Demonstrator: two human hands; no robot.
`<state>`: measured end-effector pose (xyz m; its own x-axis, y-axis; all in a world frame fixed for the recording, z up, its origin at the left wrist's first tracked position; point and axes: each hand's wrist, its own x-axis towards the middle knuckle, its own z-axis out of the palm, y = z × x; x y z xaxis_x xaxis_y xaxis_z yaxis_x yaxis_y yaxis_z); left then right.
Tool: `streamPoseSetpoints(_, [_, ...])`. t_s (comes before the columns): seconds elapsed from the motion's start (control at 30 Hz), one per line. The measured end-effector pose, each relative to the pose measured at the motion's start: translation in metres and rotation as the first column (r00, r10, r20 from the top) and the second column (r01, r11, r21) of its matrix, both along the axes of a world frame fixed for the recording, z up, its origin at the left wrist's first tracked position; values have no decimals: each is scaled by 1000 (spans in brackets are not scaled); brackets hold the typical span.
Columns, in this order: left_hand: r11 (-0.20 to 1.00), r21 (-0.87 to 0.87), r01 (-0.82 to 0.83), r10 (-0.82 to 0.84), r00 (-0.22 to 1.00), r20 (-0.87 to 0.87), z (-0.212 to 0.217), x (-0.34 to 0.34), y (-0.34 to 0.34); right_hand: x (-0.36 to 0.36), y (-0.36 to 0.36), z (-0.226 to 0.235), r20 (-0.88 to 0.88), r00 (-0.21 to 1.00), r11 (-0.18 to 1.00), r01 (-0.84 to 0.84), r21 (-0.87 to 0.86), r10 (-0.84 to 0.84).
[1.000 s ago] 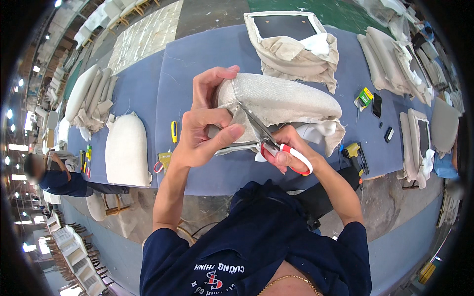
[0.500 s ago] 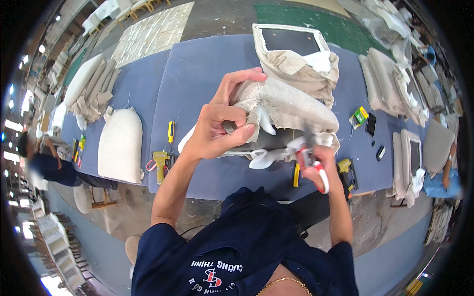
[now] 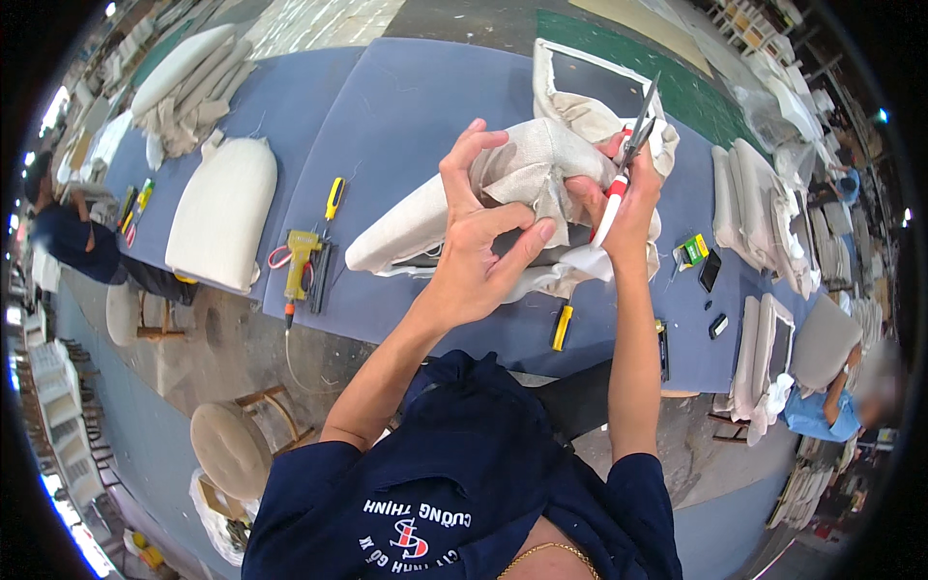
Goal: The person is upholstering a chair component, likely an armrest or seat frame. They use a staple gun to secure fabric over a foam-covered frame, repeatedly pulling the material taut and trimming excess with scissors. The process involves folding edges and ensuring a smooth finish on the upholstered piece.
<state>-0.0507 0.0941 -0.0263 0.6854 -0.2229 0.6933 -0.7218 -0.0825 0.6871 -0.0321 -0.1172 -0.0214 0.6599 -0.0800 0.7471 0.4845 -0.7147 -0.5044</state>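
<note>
A beige fabric-covered cushion [image 3: 401, 222] sits on the blue table in front of me, its dark underside partly showing. My left hand [image 3: 478, 246] is closed on the loose fabric at the cushion's near corner, pinching it between thumb and finger. Across the corner, my right hand [image 3: 636, 208] holds scissors [image 3: 613, 205] with red and white handles, their blades pointing up and away from the cloth. The right thumb and fingertips also press against the cushion's fabric. White wadding [image 3: 587, 261] hangs out below the right hand.
A yellow glue gun [image 3: 301, 256] and a yellow-handled screwdriver [image 3: 334, 198] lie at left, near a padded seat [image 3: 224, 213]. A yellow-handled tool [image 3: 562, 327] lies by the near edge. A partly covered frame [image 3: 551, 82] is behind; a phone [image 3: 710, 271] is right. Co-workers stand at both sides.
My right hand has moved up and away to the cushion's corner, and the scissors' blades now point far. My left hand still pinches the fabric. The view has shifted.
</note>
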Motion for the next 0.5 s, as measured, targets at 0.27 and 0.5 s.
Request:
streamPoseSetpoints(0.27, [966, -87, -243, 246, 969, 18, -18, 15, 18, -2, 51, 25, -203, 979, 999, 23, -48, -32])
streamPoseSetpoints(0.5, [937, -265, -226, 189, 969, -159, -38, -6, 49, -41, 72, 74, -385, 922, 957, -87, -276, -27])
